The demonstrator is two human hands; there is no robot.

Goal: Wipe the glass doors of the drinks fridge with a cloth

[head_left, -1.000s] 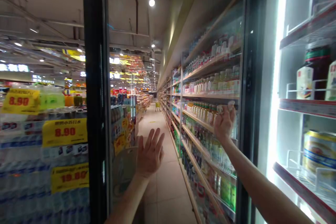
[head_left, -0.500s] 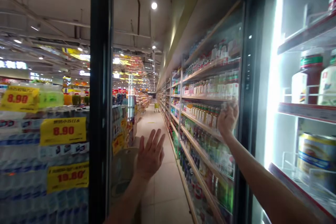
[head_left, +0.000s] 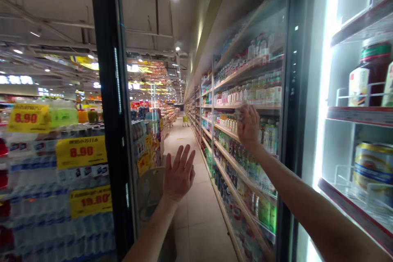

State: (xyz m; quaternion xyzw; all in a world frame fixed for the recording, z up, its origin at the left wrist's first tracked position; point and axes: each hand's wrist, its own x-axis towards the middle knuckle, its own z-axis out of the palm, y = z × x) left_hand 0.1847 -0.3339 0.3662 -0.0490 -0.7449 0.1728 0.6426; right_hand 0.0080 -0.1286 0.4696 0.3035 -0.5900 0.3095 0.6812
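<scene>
A glass fridge door (head_left: pixel 215 28) with a black frame (head_left: pixel 108 131) stands swung open in front of me, and the shop aisle shows through it. My left hand (head_left: pixel 179 174) lies flat against the glass low in the middle, fingers spread and empty. My right hand (head_left: pixel 248 126) is pressed on the glass higher up and to the right. Its fingers are curled on a small white cloth that is mostly hidden and blurred.
The lit fridge interior is at the right, with wire shelves (head_left: pixel 359 114), a dark bottle (head_left: pixel 370 73) and a can (head_left: pixel 373 168). Through the glass run long drink shelves (head_left: pixel 233 131), a tiled aisle floor (head_left: pixel 199 217) and stacked water packs with yellow price signs (head_left: pixel 81 152).
My right hand has slid left and a little up across the glass, away from the door's right frame. My left hand has stayed flat in nearly the same spot.
</scene>
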